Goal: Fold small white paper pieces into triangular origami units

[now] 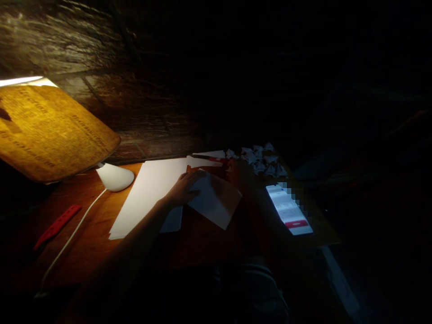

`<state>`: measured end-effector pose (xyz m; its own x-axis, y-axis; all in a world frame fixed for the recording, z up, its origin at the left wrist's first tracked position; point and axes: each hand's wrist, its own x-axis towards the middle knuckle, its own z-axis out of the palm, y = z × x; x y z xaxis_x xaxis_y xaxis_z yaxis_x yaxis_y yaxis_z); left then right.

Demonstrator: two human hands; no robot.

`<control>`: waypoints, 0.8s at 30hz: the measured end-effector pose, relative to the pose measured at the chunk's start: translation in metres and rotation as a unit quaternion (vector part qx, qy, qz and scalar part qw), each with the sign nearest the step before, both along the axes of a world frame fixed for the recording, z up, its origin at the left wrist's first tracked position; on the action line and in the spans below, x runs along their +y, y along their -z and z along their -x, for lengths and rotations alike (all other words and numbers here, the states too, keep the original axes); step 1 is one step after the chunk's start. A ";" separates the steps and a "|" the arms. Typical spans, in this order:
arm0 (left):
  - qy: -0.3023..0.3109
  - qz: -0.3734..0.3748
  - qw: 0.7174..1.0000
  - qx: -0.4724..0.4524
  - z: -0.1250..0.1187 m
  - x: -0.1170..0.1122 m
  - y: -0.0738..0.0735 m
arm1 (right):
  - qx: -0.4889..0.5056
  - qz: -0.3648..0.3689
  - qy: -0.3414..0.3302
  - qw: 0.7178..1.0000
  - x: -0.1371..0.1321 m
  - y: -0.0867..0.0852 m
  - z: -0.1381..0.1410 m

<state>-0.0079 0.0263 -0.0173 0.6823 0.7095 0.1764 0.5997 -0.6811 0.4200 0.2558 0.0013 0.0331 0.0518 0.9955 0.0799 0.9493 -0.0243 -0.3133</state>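
The room is dark, lit only by a lamp at the left. My left hand [185,188] lies flat with fingers stretched on a folded white sheet of paper [216,200] on the wooden table [91,225]. My right hand [241,173] is in shadow at the sheet's far right edge, fingers curled near it; what it holds, if anything, is too dark to make out. A red pen [216,159] lies just beyond the sheet.
A stack of white paper [148,193] lies left of the sheet. Several small folded paper pieces [261,159] sit at the back. A lit phone [289,209] lies at the right. A lamp with white base [114,177], its cable and a red ruler [57,226] are at the left.
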 end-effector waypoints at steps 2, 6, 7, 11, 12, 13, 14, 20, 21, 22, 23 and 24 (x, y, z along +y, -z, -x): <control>0.003 0.004 1.000 -0.001 0.001 0.003 0.004 | 0.015 -0.010 0.007 1.000 0.001 -0.001 -0.001; 0.000 0.001 1.000 0.003 0.003 0.008 0.011 | 0.043 -0.040 0.028 0.998 0.002 -0.001 -0.004; 0.001 0.000 1.000 0.003 0.004 0.008 0.012 | 0.048 -0.045 0.034 0.997 0.002 -0.001 -0.005; 0.005 0.001 1.000 0.006 0.004 0.006 0.007 | 0.057 -0.062 0.060 0.995 0.003 -0.002 -0.011; 0.006 0.004 1.000 0.009 0.004 0.005 0.005 | 0.059 -0.067 0.064 0.994 0.003 -0.003 -0.012; 0.007 0.006 1.000 0.012 0.004 0.004 0.002 | 0.061 -0.072 0.067 0.993 0.003 -0.003 -0.013; 0.006 0.007 1.000 0.016 0.003 0.002 0.000 | 0.065 -0.074 0.068 0.993 0.003 -0.004 -0.013; -0.031 -0.026 0.998 0.039 0.003 0.000 -0.006 | 0.098 -0.058 -0.013 0.993 0.000 -0.004 0.001; -0.035 -0.032 0.998 0.044 0.004 0.000 -0.005 | 0.097 -0.051 -0.034 0.993 -0.002 -0.003 0.006; -0.037 -0.038 0.998 0.047 0.004 0.001 -0.004 | 0.098 -0.045 -0.060 0.992 -0.004 -0.002 0.011; -0.036 -0.043 0.997 0.048 0.005 0.002 -0.003 | 0.104 -0.040 -0.083 0.990 -0.007 -0.001 0.017; -0.035 -0.046 0.997 0.049 0.005 0.003 -0.002 | 0.110 -0.038 -0.094 0.989 -0.010 0.000 0.022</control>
<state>-0.0129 0.0288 -0.0150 0.6483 0.7405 0.1770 0.6829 -0.6683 0.2948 0.2337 -0.0085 0.0332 -0.1100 0.9806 0.1622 0.8434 0.1784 -0.5067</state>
